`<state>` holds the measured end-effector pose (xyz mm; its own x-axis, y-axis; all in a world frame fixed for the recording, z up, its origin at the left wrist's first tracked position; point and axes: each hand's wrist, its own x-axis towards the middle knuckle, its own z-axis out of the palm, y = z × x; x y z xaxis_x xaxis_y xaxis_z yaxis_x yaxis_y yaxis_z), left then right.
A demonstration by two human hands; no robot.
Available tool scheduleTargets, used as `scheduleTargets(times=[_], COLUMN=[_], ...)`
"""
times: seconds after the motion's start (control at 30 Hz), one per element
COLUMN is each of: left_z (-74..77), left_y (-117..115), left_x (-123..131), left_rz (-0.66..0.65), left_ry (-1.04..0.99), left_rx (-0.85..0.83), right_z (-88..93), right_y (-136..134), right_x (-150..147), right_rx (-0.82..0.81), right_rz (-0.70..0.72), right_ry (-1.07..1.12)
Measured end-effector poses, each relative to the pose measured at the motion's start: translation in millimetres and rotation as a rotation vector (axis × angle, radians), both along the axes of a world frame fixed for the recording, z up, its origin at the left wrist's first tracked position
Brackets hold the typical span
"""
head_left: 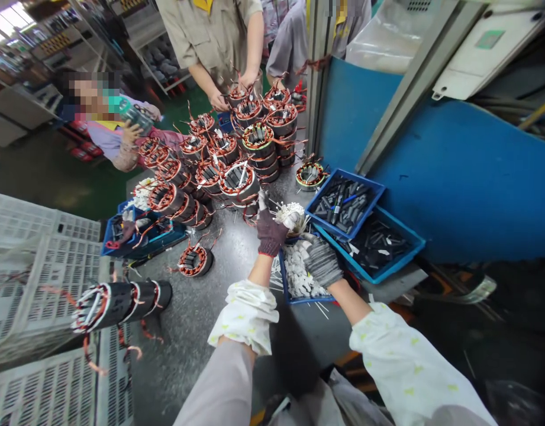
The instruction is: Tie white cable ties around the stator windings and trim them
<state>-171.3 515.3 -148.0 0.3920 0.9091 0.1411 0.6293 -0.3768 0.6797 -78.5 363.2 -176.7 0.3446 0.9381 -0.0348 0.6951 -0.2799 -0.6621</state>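
My left hand (pixel 273 229), in a dark maroon glove with pale fingertips, reaches beside the near stack of motor stators. Its fingers are apart, and I see nothing held in them. A bundle of thin white sticks (pixel 294 214) stands just right of it. My right hand (pixel 324 260), in a grey striped glove, is over a blue bin (pixel 294 300) of small white pieces (pixel 299 272). Its fingers curl down at the pieces, and what they hold is hidden. The nearest stator (pixel 239 180), wound with copper wire, has white strips inside.
Blue trays of black pieces (pixel 343 204) stand at the right. More stators (pixel 196 260) are stacked across the grey table (pixel 228 248). A row of stators (pixel 121 302) lies sideways at left, near white crates (pixel 45 260). Co-workers (pixel 219 47) are across the table.
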Motion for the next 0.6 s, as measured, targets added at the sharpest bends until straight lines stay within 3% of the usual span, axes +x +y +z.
scheduleTargets(times=[0.17, 0.33, 0.43, 0.5, 0.6], left_z=[-1.9, 11.4, 12.7, 8.4, 10.9], left_y=[-5.2, -26.7, -37.3, -40.0, -45.9], left_x=[-6.9, -19.4, -20.2, -15.3, -11.8], left_rz=[-0.146, 0.026, 0.083, 0.028, -0.185], left_ry=[0.133, -0.092, -0.100, 0.016, 0.262], left_rx=[-0.086, 0.017, 0.130, 0.181, 0.149], right_z=[2.7, 8.6, 3.9, -1.5, -8.4], right_y=[-1.8, 0.7, 1.7, 1.0, -3.3], right_x=[1.5, 4.3, 1.8, -2.5, -8.5], right_rx=[0.181, 0.289, 0.292, 0.292, 0.266], right_rz=[-0.027, -0.074, -0.096, -0.097, -0.065], right_ry=[-0.050, -0.100, -0.116, -0.138, -0.182])
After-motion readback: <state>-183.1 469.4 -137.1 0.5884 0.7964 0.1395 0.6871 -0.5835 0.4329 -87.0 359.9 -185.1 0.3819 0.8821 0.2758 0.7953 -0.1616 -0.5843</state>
